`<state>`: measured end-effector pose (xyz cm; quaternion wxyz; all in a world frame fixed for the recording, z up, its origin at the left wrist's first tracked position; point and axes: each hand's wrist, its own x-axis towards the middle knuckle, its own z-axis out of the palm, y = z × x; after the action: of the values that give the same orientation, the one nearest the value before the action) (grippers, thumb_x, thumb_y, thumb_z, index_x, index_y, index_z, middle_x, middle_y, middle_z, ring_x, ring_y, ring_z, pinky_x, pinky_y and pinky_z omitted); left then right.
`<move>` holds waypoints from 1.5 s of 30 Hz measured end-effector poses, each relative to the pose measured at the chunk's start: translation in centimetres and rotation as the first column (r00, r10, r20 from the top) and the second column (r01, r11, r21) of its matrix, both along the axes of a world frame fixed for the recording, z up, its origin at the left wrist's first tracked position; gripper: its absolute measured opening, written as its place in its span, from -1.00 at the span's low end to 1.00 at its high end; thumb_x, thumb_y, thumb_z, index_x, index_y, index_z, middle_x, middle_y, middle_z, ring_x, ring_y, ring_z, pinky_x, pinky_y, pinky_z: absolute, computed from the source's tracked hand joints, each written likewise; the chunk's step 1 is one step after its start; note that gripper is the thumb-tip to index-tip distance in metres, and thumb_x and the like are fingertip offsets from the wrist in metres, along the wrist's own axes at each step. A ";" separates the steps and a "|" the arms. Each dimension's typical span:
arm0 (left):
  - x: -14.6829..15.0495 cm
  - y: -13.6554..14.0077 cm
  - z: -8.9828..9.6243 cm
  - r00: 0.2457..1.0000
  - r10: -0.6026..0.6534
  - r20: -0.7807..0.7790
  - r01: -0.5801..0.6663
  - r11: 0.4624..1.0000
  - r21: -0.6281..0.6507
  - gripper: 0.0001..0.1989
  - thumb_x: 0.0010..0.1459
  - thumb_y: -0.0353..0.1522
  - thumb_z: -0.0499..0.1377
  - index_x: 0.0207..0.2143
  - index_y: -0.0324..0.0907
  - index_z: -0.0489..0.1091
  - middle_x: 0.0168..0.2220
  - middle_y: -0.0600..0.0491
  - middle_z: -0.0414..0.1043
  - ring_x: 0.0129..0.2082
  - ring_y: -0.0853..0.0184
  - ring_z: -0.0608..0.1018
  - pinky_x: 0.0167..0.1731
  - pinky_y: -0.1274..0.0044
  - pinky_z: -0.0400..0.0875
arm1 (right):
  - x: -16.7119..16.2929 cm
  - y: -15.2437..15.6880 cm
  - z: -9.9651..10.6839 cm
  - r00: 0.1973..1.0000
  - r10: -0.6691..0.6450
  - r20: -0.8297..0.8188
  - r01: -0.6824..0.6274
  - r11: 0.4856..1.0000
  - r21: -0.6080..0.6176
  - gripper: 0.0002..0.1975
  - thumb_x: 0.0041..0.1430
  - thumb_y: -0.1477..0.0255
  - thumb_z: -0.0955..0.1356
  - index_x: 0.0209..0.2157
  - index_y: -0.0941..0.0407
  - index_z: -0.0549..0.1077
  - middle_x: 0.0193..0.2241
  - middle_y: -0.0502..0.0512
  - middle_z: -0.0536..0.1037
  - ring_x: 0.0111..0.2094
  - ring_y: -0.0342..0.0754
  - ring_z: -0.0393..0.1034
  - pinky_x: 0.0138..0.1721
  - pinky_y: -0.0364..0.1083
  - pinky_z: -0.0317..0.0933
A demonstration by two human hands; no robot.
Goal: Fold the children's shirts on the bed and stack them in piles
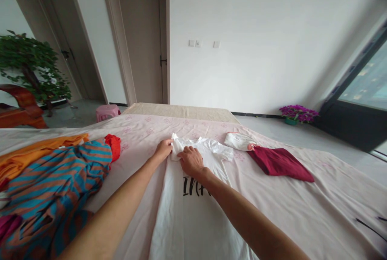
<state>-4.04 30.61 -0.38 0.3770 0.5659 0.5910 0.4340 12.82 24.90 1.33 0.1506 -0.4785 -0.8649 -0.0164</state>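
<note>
A white T-shirt (199,223) with black lettering lies spread on the pink patterned cloth, its neck end away from me. At its upper left, my left hand (164,149) pinches the edge of the sleeve, which is folded in over the body. My right hand (192,161) rests on the shirt just right of that fold, fingers bent and pressed on the fabric; whether they grip it is hidden. The shirt's other sleeve (225,152) lies out to the right. My right forearm covers part of the lettering.
Striped blue-and-brown clothing (66,171), an orange garment (45,149) and a red piece (113,147) are heaped at left. A folded maroon garment (281,162) and a white one (238,140) lie at right. Beyond stand a pink stool (108,112) and purple flowers (298,113).
</note>
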 end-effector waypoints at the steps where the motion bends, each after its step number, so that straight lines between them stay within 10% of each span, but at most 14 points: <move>1: -0.2 0.3 -0.2 0.997 0.017 -0.078 -0.016 1.000 0.015 -0.69 -0.03 -0.44 0.19 -0.18 -0.20 0.54 -0.24 -0.10 0.57 -0.09 0.09 0.54 -0.11 0.38 0.39 | 0.0 -0.2 0.0 1.000 0.002 0.006 -0.002 1.000 0.007 -0.73 0.19 0.48 0.28 -0.14 0.04 0.57 -0.20 0.17 0.45 -0.11 0.06 0.25 -0.10 -0.01 0.10; 6: -0.4 0.7 -1.6 0.917 0.037 -0.396 0.011 0.993 0.118 -0.67 0.03 -0.37 0.22 -0.10 -0.19 0.49 0.22 -0.19 0.29 0.28 0.03 0.22 0.21 0.31 0.07 | -0.6 -1.7 0.0 0.999 0.040 0.029 -0.040 0.999 0.013 -0.73 0.23 0.47 0.24 -0.13 0.07 0.53 -0.12 0.21 0.45 -0.09 0.08 0.26 -0.11 0.01 0.14; 13: 0.1 -0.6 -3.0 0.785 -0.001 -0.620 0.078 0.992 0.098 -0.45 0.17 -0.15 0.12 0.17 -0.18 0.29 0.32 -0.26 0.10 0.35 -0.11 0.02 0.24 0.02 -0.29 | 2.1 -3.7 0.2 0.991 0.127 -0.030 -0.130 0.986 -0.108 -0.69 0.17 0.51 0.26 -0.09 0.05 0.51 -0.06 0.10 0.52 -0.06 0.02 0.37 -0.05 -0.05 0.16; 17: 0.7 -3.3 -1.8 0.688 0.105 -0.719 0.088 0.970 0.226 -0.41 0.28 -0.13 -0.03 0.25 -0.25 0.19 0.35 -0.28 0.01 0.38 -0.05 -0.05 0.27 0.09 -0.27 | 8.2 -1.9 1.5 0.965 -0.229 -0.129 0.220 0.972 -0.079 -0.60 0.22 0.51 0.22 0.05 0.03 0.46 0.03 0.10 0.49 0.00 0.03 0.36 -0.03 -0.07 0.15; 21: 2.3 -7.3 -1.1 0.632 0.034 -0.774 0.369 0.865 0.339 -0.36 0.31 -0.09 -0.11 0.31 -0.25 0.10 0.39 -0.19 -0.08 0.40 0.10 -0.09 0.32 0.23 -0.22 | 14.0 1.5 2.1 0.793 -0.607 -0.052 0.600 0.792 -0.110 -0.62 0.29 0.43 0.18 0.07 0.11 0.43 0.02 0.27 0.46 0.05 0.16 0.31 -0.03 0.03 0.15; 27: 3.4 -9.2 -2.1 0.596 -0.260 -0.760 0.506 0.856 0.104 -0.31 0.24 0.00 -0.01 0.29 -0.21 0.16 0.39 -0.18 -0.09 0.39 0.07 -0.05 0.32 0.19 -0.19 | 16.4 4.2 1.3 0.710 -0.704 0.000 0.685 0.690 -0.234 -0.66 0.21 0.41 0.29 -0.03 0.25 0.49 0.00 0.43 0.44 0.04 0.26 0.33 -0.03 0.11 0.17; 34: 4.2 -7.9 -0.2 0.960 -0.247 -0.129 0.270 0.941 0.203 -0.45 0.16 -0.09 0.15 0.11 -0.21 0.37 0.20 -0.18 0.32 0.24 0.15 0.32 0.26 0.32 0.10 | 15.2 5.1 3.5 0.724 -0.670 -0.164 0.589 0.724 -0.359 -0.72 0.15 0.44 0.30 -0.15 0.25 0.54 -0.09 0.40 0.50 0.00 0.24 0.38 -0.04 0.10 0.21; 39: 8.4 -7.0 1.9 0.807 -0.222 0.548 0.235 0.971 0.047 -0.37 0.03 -0.09 0.31 0.10 -0.19 0.34 0.12 -0.17 0.40 0.08 0.18 0.49 0.07 0.36 0.36 | 9.2 4.3 5.3 0.783 -0.500 -0.370 0.298 0.823 -0.483 -0.70 0.22 0.32 0.31 -0.09 0.15 0.51 -0.32 0.14 0.58 -0.34 -0.06 0.49 -0.33 -0.15 0.32; 45: 11.2 -4.1 1.4 0.766 0.121 0.631 0.032 0.974 -0.226 -0.74 -0.02 -0.37 0.34 -0.27 -0.29 0.43 -0.49 0.05 0.48 -0.52 0.36 0.54 -0.44 0.52 0.47 | 8.2 -0.2 5.5 0.648 -0.448 -0.615 0.023 0.820 -0.573 -0.60 0.22 0.37 0.30 0.08 0.17 0.37 -0.15 0.20 0.55 -0.34 -0.10 0.47 -0.43 -0.17 0.33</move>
<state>7.17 26.46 1.04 0.6065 0.3237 0.4851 0.5404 21.05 24.74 6.81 0.3433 -0.5796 -0.6298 0.3867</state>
